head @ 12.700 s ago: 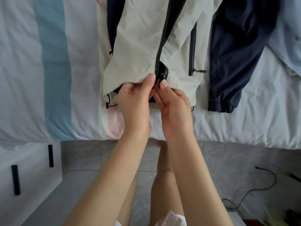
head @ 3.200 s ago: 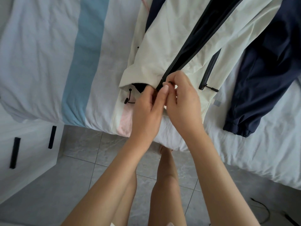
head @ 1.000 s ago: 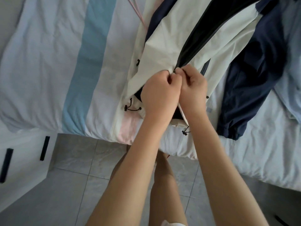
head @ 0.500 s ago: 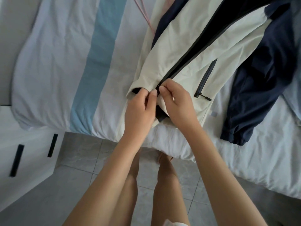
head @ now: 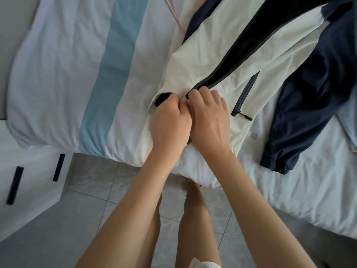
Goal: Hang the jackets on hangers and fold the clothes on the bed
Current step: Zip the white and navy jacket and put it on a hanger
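A cream jacket with a dark lining and a black front zipper lies on the bed, its hem near the bed's front edge. My left hand and my right hand meet at the bottom of the zipper, fingers curled on the two hem edges. The zipper's lower end is hidden under my fingers. A thin pink hanger arm pokes out above the jacket's left side. A black side pocket zipper shows to the right of my right hand.
Dark navy trousers lie to the right of the jacket, and a light blue garment sits at the right edge. The sheet has a blue stripe. A white drawer unit stands at lower left, beside the tiled floor.
Over the last second my hands stayed at the jacket's hem, shifting from pinching fingertips to closed fists pressed together. The view drifted slightly.
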A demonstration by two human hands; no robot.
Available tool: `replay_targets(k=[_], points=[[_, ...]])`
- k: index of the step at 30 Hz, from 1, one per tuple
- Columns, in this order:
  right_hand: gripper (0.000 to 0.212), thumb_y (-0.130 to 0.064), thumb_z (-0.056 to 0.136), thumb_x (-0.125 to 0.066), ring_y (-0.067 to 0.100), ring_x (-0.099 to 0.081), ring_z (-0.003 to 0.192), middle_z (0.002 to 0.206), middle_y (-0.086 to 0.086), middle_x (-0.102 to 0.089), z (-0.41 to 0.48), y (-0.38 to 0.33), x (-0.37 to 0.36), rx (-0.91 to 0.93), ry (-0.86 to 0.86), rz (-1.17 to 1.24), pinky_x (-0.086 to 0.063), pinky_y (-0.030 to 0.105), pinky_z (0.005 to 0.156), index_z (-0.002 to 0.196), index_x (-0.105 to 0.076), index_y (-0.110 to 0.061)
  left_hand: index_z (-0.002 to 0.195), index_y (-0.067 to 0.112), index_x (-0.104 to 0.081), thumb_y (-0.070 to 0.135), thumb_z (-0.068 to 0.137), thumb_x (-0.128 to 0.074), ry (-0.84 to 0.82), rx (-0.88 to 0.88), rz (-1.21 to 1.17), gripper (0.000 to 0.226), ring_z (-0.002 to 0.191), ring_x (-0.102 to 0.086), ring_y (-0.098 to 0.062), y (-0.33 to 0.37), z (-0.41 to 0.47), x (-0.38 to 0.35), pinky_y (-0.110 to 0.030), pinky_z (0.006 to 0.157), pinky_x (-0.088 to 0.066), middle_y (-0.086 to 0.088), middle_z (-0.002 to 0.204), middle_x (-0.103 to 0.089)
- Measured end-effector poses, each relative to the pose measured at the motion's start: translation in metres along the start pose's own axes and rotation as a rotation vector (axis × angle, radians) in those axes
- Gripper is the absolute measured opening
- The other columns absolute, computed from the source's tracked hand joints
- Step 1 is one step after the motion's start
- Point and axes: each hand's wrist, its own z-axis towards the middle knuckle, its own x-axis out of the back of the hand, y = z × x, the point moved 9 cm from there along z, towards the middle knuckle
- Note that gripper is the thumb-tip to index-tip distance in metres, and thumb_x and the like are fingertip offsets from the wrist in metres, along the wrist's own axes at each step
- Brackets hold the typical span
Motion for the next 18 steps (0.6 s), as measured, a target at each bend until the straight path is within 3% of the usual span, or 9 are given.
replay_targets(k=[5,13,18], points=[[0.017,-0.012,0.091,-0.043,0.021,-0.04,0.056,0.073,0.005,-0.049,0.01,0.014,0.003,-0.116,0.005,0.077,-0.031,0.031,0.051,0.077,-0.05,-0.005,0.064,0.023,-0.025,0.021,0.101,-0.034,-0.123,-0.16,0.21,0.038,0.058,-0.039,-0.014,0.021,0.012,-0.009,-0.029,0.058,-0.024,0.007,0.065,-0.038],[0.019,-0.011,0.091,-0.042,0.019,-0.039,0.055,0.074,0.002,-0.048,0.007,0.018,-0.003,-0.132,-0.044,0.284,-0.029,0.028,0.047,0.078,-0.052,-0.002,0.056,0.023,-0.024,0.02,0.097,-0.046,-0.015,-0.244,0.238,0.046,0.056,-0.035,-0.022,0.016,0.017,0.005,-0.031,0.056,-0.021,0.007,0.054,-0.032],[0.019,-0.011,0.093,-0.044,0.022,-0.043,0.059,0.076,0.001,-0.05,0.005,0.028,-0.014,-0.208,-0.088,0.349,-0.035,0.034,0.05,0.079,-0.052,-0.003,0.054,0.022,-0.023,0.017,0.093,-0.048,-0.022,-0.295,0.22,0.046,0.047,-0.03,-0.009,0.019,0.02,-0.001,-0.031,0.051,-0.017,0.007,0.051,-0.03]])
